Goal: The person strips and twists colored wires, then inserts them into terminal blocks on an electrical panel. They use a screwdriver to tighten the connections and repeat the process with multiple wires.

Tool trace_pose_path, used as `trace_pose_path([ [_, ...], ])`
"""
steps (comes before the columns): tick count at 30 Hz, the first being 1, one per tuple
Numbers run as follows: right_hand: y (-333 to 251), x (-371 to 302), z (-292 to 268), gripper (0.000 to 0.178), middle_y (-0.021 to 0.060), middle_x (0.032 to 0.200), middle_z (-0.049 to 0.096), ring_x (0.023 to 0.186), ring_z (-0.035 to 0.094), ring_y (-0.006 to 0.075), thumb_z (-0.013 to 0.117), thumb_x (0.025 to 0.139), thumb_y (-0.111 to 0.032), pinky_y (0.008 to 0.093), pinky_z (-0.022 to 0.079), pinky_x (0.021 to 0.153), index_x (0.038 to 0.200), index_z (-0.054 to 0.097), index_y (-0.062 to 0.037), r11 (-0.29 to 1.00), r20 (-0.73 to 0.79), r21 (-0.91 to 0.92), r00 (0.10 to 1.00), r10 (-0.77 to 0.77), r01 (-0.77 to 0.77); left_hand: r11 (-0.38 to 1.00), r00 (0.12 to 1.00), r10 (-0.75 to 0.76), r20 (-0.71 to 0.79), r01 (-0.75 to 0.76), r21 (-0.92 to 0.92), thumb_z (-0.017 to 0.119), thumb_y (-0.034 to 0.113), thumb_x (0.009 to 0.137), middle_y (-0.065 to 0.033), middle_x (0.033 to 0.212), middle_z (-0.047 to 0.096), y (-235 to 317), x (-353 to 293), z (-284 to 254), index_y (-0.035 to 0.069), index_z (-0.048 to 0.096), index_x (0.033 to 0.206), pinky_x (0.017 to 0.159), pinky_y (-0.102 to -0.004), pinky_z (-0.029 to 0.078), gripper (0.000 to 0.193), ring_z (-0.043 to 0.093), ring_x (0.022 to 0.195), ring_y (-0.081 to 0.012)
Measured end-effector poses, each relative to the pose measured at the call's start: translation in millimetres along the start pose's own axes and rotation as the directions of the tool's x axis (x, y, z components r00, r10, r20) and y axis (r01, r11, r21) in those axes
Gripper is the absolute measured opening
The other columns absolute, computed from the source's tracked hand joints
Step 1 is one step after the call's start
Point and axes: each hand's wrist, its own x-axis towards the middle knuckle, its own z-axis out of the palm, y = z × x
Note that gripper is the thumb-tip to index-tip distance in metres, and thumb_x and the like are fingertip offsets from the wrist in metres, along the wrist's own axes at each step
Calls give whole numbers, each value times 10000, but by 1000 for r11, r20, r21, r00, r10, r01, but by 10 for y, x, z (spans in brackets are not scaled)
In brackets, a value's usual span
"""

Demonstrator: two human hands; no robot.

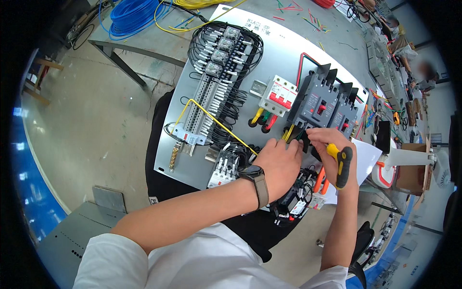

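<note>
My left hand [278, 166], with a watch on its wrist, is at the lower terminals of a dark grey moulded-case breaker [313, 103]. Its fingers are bent together beside yellow wires [288, 132]; what they pinch is hidden. My right hand [337, 144] is closed around a screwdriver with a yellow and black handle [342, 168], the handle sticking out toward me. Its thumb and fingertips come together at the dark wires under the breaker, close to my left fingertips. Orange-handled pliers [320, 180] show beside my right wrist. A long bent yellow wire [219, 123] runs toward my left hand.
On the grey mounting panel [175, 166] stand a white breaker with red levers [279, 96], terminal blocks [199, 106], clear relays [220, 57] and a contactor [224, 171]. Blue wire coils [134, 17] lie on the table behind, with wire scraps beyond. A white fan [392, 166] is at right.
</note>
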Motion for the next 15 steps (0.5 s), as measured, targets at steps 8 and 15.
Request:
trace_pose_path([
  [8,82,-31,229,151,63,956,758,892,734,160,821,887,17,307,583,792,1022,755,16,979,-208,91,958,198,-183,999,999,15,-46,-17,-42,592,108,918,-109,1085,653,-7,-7,39,-81,604,1411,805,-387,448,528,625,929,-266],
  [15,-11,24,-13,119,88,984,752,970,717,174,796,920,15,312,579,872,1024,737,19,994,36,29,994,108,-109,999,994,37,-101,-40,-23,576,93,926,-117,1091,658,-16,-33,34,-91,606,1406,801,-386,447,515,631,932,-264],
])
